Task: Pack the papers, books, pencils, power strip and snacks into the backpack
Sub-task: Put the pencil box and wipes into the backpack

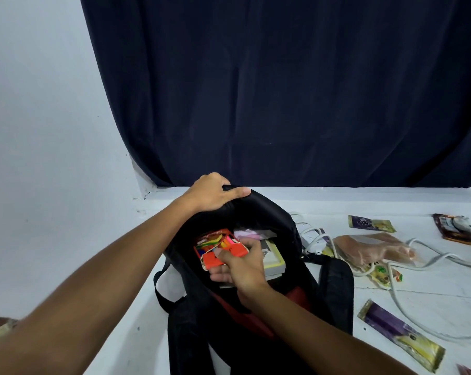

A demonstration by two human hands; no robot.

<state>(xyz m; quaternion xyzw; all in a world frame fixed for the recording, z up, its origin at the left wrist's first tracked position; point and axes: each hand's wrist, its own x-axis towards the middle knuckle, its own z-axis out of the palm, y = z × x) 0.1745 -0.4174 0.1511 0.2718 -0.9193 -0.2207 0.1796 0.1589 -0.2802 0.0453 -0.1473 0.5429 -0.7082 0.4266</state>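
White table (126, 307) by dark curtain (283, 90): left hand (212, 193) gripping backpack (256, 212) rim at 12 o'clock, right hand (242, 262) fingers (224, 255) pinching orange pencil pack (218, 251), long side toward 11 o'clock, going in.

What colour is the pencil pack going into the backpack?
Bright orange-red pencil pack, with multicoloured pencils showing inside; head view.

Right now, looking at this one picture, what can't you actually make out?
- Head view: how full the backpack is; its dark walls and the right hand hide the bottom.
- The book inside: title partly covered by that hand.
- The orange pencil pack: print too small and blurred.
- The power strip: its cord runs off the right edge.
- The snack packets: labels blurred.
- What the left hand grips: likely the bag's top edge.
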